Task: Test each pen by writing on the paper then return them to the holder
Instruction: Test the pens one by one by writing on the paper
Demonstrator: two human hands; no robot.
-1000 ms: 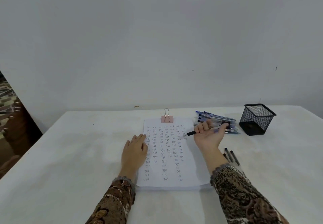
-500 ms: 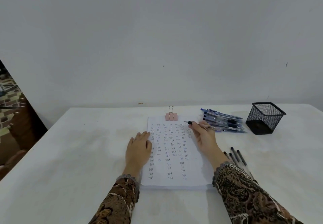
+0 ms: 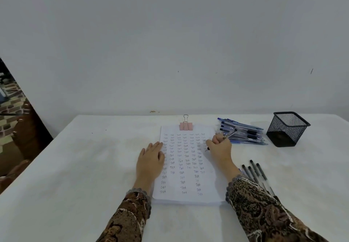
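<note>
**A:** Where is the pen under test?

**B:** In the right grip [image 3: 220, 147], whose fingers are curled round a clear-barrelled pen with a dark tip [image 3: 230, 133]. The barrel slants up and away toward the desk's far right. Its tip points down at the right-hand column of words on the white sheet of paper [image 3: 188, 197]. I cannot tell whether the tip touches the sheet.

**A:** And the other one?

**B:** The left grip [image 3: 151, 161] is released and lies flat, palm down, with straight fingers. It rests on the paper's left edge, partly on the white desk [image 3: 75, 166].

**A:** Where does the paper lie?

**B:** In the middle of the desk, its long side running from the near edge toward the far edge. Rows of small handwritten words cover most of it. A pink binder clip with wire handles [image 3: 186, 126] grips its far edge.

**A:** The holder?

**B:** The black square wire-mesh holder [image 3: 287, 128] stands upright toward the far right corner. It stands well apart from the paper.

**A:** Any other pens?

**B:** A heap of blue-capped clear pens [image 3: 245, 135] lies by the far edge, between paper and holder, just behind the right grip. Several black pens [image 3: 255, 172] lie side by side on the desk right of the paper, just beside the brown patterned sleeve [image 3: 264, 213].
</note>
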